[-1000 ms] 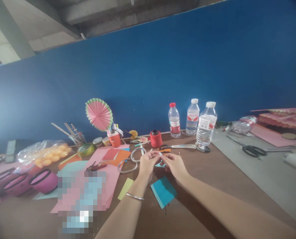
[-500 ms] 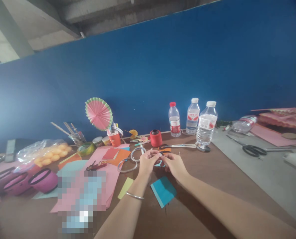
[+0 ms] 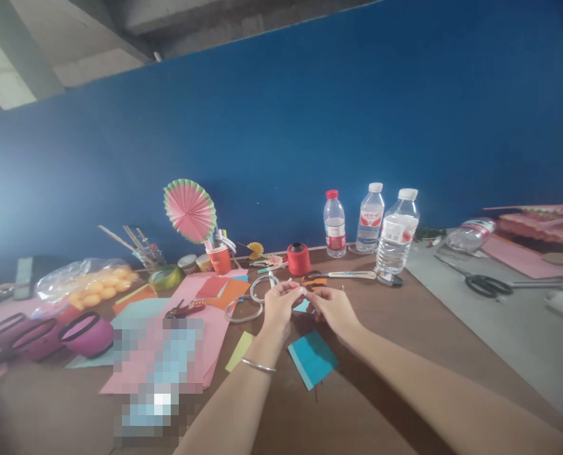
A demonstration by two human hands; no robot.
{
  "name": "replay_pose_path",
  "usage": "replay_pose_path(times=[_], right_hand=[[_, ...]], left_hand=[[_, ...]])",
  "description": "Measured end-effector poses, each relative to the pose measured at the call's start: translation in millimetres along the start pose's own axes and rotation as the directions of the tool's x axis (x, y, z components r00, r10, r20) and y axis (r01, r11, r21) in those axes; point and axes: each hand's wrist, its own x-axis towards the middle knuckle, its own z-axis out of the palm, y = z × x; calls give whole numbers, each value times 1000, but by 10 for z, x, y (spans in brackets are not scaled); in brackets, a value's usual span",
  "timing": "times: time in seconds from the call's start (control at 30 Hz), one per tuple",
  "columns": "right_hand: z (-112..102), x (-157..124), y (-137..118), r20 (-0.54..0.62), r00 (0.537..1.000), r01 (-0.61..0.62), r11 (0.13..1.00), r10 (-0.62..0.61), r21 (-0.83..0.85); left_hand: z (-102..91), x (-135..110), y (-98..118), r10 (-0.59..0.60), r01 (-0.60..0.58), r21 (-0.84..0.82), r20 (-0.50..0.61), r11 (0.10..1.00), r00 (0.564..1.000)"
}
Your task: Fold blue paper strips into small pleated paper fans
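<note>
My left hand [image 3: 280,308] and my right hand [image 3: 334,311] meet fingertip to fingertip above the table, both closed in a pinch. Something small and whitish shows between the fingertips, too small to name. Just under the fingers is a light-blue piece of paper [image 3: 302,306], partly hidden; whether it is held or lies on the table I cannot tell. Nearer to me lies a stack of blue square paper [image 3: 313,359], with a yellow-green slip [image 3: 240,351] to its left. Behind my hands stand a red spool of thread [image 3: 299,260] and a white utility knife [image 3: 352,275].
Three water bottles [image 3: 335,232] stand at the back right. Dark scissors [image 3: 487,285] lie on the grey surface at right. Leftward are pink paper sheets [image 3: 215,354], pliers [image 3: 185,309], a red cup [image 3: 220,259] holding a pleated paper fan [image 3: 189,212], and purple containers [image 3: 86,335].
Both hands stay together in a pinch, with only slight finger movement. The whole view has shifted a little; the things on the table lie as before.
</note>
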Motion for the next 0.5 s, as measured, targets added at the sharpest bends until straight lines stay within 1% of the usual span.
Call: replay_pose_path(times=[0.17, 0.5], right_hand=[[-5, 3, 16, -9, 1000, 7, 999, -8, -34], [-12, -28, -87, -31, 1000, 1, 995, -4, -96]], left_hand=[[8, -3, 10, -4, 4, -13, -6, 1000, 1000], [-20, 14, -18, -1, 1, 4, 13, 1000, 1000]])
